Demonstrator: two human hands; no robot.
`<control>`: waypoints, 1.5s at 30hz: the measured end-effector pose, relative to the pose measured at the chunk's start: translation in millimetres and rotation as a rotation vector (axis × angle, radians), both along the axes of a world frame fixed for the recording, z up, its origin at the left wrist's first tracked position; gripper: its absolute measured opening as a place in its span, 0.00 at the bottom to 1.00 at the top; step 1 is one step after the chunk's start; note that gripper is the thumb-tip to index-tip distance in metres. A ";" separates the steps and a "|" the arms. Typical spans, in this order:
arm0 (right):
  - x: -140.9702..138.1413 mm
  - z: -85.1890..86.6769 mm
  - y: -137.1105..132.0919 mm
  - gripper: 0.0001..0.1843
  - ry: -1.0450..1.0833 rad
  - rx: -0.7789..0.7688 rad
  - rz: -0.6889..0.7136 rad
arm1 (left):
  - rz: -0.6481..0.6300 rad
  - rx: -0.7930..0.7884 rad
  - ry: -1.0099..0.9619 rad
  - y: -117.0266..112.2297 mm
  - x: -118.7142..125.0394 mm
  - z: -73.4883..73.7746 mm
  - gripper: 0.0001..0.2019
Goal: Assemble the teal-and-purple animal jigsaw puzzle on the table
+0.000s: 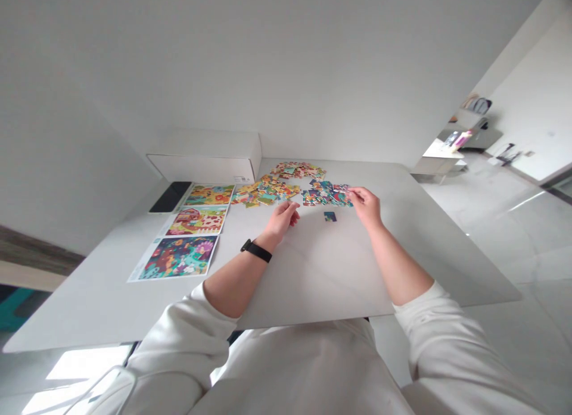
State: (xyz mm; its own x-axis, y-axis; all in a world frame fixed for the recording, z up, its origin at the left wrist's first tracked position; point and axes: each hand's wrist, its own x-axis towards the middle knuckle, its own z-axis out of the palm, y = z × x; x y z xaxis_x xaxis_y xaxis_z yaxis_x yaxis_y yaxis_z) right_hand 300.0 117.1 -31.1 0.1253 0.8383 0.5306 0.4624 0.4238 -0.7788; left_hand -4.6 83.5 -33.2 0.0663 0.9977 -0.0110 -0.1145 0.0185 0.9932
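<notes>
- We see a loose, jumbled spread of colourful cardboard jigsaw pieces (295, 186) in three heaps across the far middle of the frame, with no assembled section that we can make out.
- Our right hand (365, 206) sits at the near edge of the right-hand heap (326, 194), thumb and fingers drawn together as if in a pinch. We cannot tell whether a piece is caught between them.
- Our left hand (281, 220) is loosely curled just below the centre heap (266, 192), its fingertips turned toward the pieces. We cannot tell whether it holds one.
- A single dark blue piece (330, 216) lies apart, between the two hands and just below the right-hand heap, set off where it is easy to see.
- A third heap (297, 169) lies farthest away, at the table's far edge.
- Three printed picture sheets (196, 220) lie in a column left of the heaps, flat and angled so that all three face us at once, probably for easy reference.
- A black smartphone (170, 197) lies beyond them, and a white cardboard box (205, 156) stands at the far edge, upper left of centre.
- All of this rests on a white tabletop (313, 272); a black watch (256, 250) circles our left wrist, and white sleeves (429, 325) are pushed back from the forearms, leaving the hands free.
</notes>
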 end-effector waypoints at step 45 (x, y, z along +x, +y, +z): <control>-73.9 -6.7 -47.5 0.21 -0.141 -0.145 0.283 | -0.141 0.144 0.137 -9.0 12.9 -4.6 0.24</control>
State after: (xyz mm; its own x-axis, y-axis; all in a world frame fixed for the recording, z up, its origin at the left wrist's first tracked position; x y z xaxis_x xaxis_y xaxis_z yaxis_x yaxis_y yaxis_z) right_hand 226.1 69.6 -37.7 -0.1892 0.8971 0.3994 0.4495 0.4407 -0.7770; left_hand 8.3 74.6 -37.8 0.2126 0.9707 0.1120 0.0154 -0.1180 0.9929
